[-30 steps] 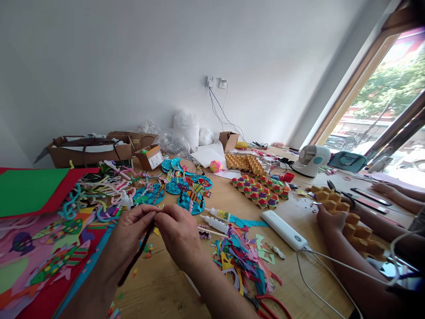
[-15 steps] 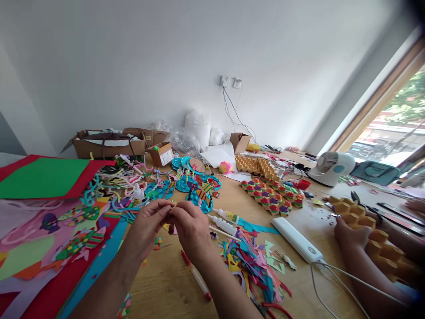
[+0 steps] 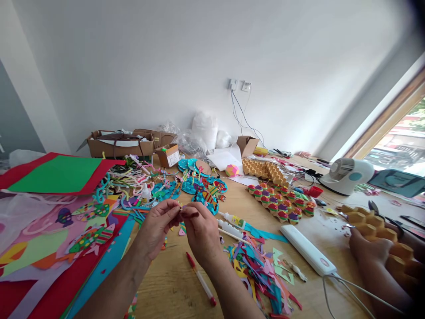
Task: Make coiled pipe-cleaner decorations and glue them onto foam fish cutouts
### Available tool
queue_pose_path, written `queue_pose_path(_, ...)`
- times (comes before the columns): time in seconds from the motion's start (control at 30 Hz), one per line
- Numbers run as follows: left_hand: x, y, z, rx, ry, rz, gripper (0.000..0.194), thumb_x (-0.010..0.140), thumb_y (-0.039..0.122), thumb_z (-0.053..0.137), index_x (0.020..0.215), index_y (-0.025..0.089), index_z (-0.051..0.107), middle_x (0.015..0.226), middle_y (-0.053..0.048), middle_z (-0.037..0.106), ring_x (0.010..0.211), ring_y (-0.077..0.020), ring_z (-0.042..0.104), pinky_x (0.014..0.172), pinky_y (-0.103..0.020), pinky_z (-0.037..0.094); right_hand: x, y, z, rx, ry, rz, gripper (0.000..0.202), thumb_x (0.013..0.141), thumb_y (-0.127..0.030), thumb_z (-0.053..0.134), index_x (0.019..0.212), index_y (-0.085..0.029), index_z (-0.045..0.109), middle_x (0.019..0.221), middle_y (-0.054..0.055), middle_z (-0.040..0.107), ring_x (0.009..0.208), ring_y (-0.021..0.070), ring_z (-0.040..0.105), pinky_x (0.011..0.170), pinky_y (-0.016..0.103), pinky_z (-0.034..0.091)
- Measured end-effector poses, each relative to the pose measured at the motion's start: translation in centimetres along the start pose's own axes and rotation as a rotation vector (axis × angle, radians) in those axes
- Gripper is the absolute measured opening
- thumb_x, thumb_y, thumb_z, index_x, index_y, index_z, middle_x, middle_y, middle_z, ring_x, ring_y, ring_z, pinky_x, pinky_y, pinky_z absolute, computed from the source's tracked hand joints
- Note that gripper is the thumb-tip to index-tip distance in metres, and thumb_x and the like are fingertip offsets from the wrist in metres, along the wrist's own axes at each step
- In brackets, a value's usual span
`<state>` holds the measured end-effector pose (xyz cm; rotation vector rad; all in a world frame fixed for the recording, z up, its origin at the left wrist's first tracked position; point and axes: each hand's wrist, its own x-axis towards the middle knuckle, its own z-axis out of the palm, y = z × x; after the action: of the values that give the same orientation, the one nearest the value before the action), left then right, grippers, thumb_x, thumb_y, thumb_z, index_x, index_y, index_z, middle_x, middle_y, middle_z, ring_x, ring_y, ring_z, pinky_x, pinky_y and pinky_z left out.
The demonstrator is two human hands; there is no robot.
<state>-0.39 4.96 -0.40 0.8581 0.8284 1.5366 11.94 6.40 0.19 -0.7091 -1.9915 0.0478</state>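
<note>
Where a second ago the dark brown strip (image 3: 191,215) hung long below my left hand (image 3: 158,228), only a short stretch of it now shows, up across the fingers of my right hand (image 3: 202,230); the red-and-white pen (image 3: 201,278), then mostly covered, lies in plain view on the table (image 3: 166,283). Right grip pinched narrow on the strip; left grip drawn to a tight pinch just beside it, though whatever sits between those fingertips is too small to tell.

Brn strip (image 3: 191,215) in R hand (image 3: 202,232)
</note>
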Motion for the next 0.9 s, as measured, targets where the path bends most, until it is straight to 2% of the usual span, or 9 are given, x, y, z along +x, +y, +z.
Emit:
queue_pose_path(0.17,-0.3,-0.1,0.3,0.202,-0.026,0.156,0.011,0.071,0.027,0.065,0.071,0.016,0.062,0.067,0.000,0.059,0.065,-0.0132,0.053,0.063,-0.023,0.043,0.3,-0.3,-0.9,0.122,-0.017,0.189,0.012,0.083,-0.015,0.045,0.077,-0.017,0.055,0.077,0.005,0.059,0.072,0.0145,0.055,0.063,0.023,0.042)
queue_pose_path(0.37,-0.5,-0.3,0.2,0.536,-0.081,0.357,0.009,0.075,0.023,0.059,0.069,0.019,0.064,0.064,0.001,0.058,0.063,-0.0134,0.052,0.061,-0.022,0.041,0.9,0.3,-2.0,0.318,-0.166,0.476,0.012,0.076,-0.015,0.052,0.065,-0.017,0.051,0.064,0.000,0.057,0.062,0.0128,0.054,0.056,0.021,0.039)
queue_pose_path(0.53,-0.7,-0.2,0.4,0.579,-0.075,0.344,0.006,0.072,0.023,0.060,0.071,0.019,0.064,0.068,0.000,0.060,0.065,-0.0144,0.055,0.061,-0.022,0.043,1.0,0.8,-2.2,0.487,-0.220,0.625,0.012,0.075,-0.019,0.051,0.064,-0.017,0.050,0.055,-0.003,0.053,0.050,0.0097,0.049,0.046,0.019,0.035)
queue_pose_path(0.63,-0.8,-0.2,0.5,0.566,-0.076,0.313,0.005,0.070,0.024,0.063,0.071,0.019,0.065,0.067,0.000,0.059,0.062,-0.0141,0.054,0.057,-0.022,0.043,1.0,0.9,-2.1,0.496,-0.226,0.633,0.013,0.076,-0.020,0.051,0.064,-0.017,0.050,0.054,-0.004,0.053,0.048,0.0091,0.049,0.045,0.018,0.035)
queue_pose_path(0.73,-0.7,-0.4,0.5,0.495,-0.062,0.295,0.005,0.069,0.024,0.065,0.069,0.019,0.066,0.064,0.001,0.060,0.061,-0.0133,0.054,0.057,-0.021,0.043,0.9,0.8,-2.0,0.348,-0.199,0.578,0.015,0.077,-0.022,0.053,0.062,-0.018,0.051,0.055,-0.003,0.053,0.051,0.0106,0.049,0.048,0.020,0.037)
queue_pose_path(0.83,-0.5,-0.2,0.3,0.295,0.031,0.226,0.006,0.066,0.023,0.068,0.066,0.018,0.063,0.061,0.003,0.060,0.059,-0.0109,0.055,0.057,-0.019,0.044,0.7,-0.1,-2.2,0.100,-0.011,0.385,0.014,0.078,-0.025,0.055,0.066,-0.018,0.054,0.067,0.002,0.057,0.064,0.0143,0.053,0.058,0.024,0.040)
queue_pose_path(0.9,-0.2,0.3,0.0,0.110,0.107,0.157,0.012,0.061,0.021,0.072,0.065,0.018,0.061,0.058,0.004,0.060,0.057,-0.0094,0.055,0.056,-0.018,0.044,0.4,-0.9,-2.2,0.058,0.085,0.202,0.013,0.081,-0.024,0.052,0.070,-0.018,0.056,0.072,0.004,0.059,0.069,0.0150,0.054,0.063,0.026,0.041)
